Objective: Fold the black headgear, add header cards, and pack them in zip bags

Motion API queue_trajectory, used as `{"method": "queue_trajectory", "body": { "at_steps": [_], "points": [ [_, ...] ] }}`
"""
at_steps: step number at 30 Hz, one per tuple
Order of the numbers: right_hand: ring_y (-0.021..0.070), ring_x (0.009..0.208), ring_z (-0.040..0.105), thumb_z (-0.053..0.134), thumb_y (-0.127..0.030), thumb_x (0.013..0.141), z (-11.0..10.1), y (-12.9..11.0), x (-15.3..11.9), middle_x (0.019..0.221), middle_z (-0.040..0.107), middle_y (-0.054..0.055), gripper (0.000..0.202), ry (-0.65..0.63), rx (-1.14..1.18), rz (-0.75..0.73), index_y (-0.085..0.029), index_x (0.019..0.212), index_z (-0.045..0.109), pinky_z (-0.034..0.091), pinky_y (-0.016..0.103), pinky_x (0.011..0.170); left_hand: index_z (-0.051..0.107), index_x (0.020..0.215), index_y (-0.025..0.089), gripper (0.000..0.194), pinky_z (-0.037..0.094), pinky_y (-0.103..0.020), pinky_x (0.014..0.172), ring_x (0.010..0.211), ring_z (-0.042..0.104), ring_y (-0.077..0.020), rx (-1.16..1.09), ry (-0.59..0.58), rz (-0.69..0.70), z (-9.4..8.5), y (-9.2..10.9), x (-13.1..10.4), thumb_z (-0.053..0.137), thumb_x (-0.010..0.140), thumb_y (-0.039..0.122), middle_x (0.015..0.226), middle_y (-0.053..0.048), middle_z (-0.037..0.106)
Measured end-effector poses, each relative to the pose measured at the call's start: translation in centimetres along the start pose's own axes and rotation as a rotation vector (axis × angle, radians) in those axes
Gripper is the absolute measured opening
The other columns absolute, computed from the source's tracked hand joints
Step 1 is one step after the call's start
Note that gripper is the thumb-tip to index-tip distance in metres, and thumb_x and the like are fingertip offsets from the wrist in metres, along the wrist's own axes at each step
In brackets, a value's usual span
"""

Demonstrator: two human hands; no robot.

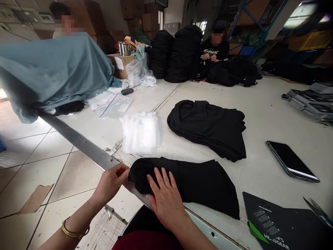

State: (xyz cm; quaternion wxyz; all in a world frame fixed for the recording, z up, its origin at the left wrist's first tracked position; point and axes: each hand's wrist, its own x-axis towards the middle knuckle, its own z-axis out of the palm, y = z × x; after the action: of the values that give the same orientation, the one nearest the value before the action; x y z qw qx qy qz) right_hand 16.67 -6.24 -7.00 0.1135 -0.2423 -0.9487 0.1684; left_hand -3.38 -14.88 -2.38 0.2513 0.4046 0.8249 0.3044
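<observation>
White worktop, folded black cloth at my fingertips

Cardboard boxes are piled up at the back of the room, and two people are sitting across from me: one person behind a big teal cloth, the other person next to some tall black stacks. So, my bit: the folded black cloth lies flat right along the near edge of the worktop, rounded end to my left. My left hand has thumb and fingers pinched on that rounded end, just by the metal edging. My right hand is palm down on top of it, fingers spread.

Just beyond it there's a pile of similar black pieces, with a bunch of whitish see-through bags to the left of that. Off to my right: a phone lying face up, then nearer me some dark printed cards with scissors at their far right. Oh, and a gold bangle on my left wrist.
</observation>
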Motion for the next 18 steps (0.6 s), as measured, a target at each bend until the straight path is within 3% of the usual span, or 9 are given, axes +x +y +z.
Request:
{"method": "queue_trajectory", "body": {
  "at_steps": [4,6,10,12,18],
  "points": [
    [0.031,0.136,0.019,0.038,-0.045,0.09,-0.1,-0.3,0.1,0.15,0.023,0.005,0.052,0.013,-0.004,0.015,-0.028,0.139,0.032,0.02,0.053,0.109,0.057,0.072,0.022,0.03,0.039,-0.024,0.053,0.05,0.052,-0.0138,0.209,0.229,0.069,0.3,0.0,-1.0,0.052,0.078,0.051,0.053,0.004,0.059],
    [0.0307,0.137,0.019,0.039,-0.045,0.09,-0.3,-0.3,0.0,0.15,0.021,0.005,0.053,0.011,-0.002,0.012,-0.028,0.14,0.032,0.021,0.052,0.11,0.057,0.075,0.023,0.028,0.04,-0.023,0.052,0.049,0.052,-0.0136,0.229,0.246,0.08,0.7,-0.4,-1.4,0.051,0.078,0.051,0.052,0.005,0.059],
    [0.0316,0.137,0.016,0.04,-0.047,0.089,-0.2,-0.2,-0.2,0.15,0.017,0.005,0.057,0.007,0.04,0.007,-0.027,0.141,0.029,0.02,0.052,0.11,0.058,0.087,0.026,0.024,0.044,-0.02,0.054,0.054,0.059,-0.0138,0.084,0.03,0.073,1.9,-1.2,-1.5,0.046,0.083,0.047,0.06,0.006,0.064],
    [0.0323,0.137,0.014,0.042,-0.047,0.088,0.2,0.1,-0.3,0.151,0.014,0.006,0.06,0.004,0.072,-0.005,-0.027,0.142,0.026,0.019,0.054,0.11,0.06,0.083,0.025,0.027,0.045,-0.018,0.056,0.058,0.06,-0.0143,0.029,-0.076,0.11,2.4,-1.5,-1.2,0.043,0.085,0.046,0.063,0.006,0.065],
    [0.0349,0.135,0.011,0.048,-0.045,0.085,1.4,0.7,0.2,0.149,0.016,0.011,0.067,-0.011,0.123,-0.02,-0.028,0.143,0.02,0.019,0.058,0.108,0.059,0.062,0.021,0.035,0.045,-0.02,0.053,0.058,0.057,-0.0161,0.087,-0.081,0.24,3.2,-0.4,-0.9,0.045,0.083,0.045,0.059,0.001,0.061]
  ]
}}
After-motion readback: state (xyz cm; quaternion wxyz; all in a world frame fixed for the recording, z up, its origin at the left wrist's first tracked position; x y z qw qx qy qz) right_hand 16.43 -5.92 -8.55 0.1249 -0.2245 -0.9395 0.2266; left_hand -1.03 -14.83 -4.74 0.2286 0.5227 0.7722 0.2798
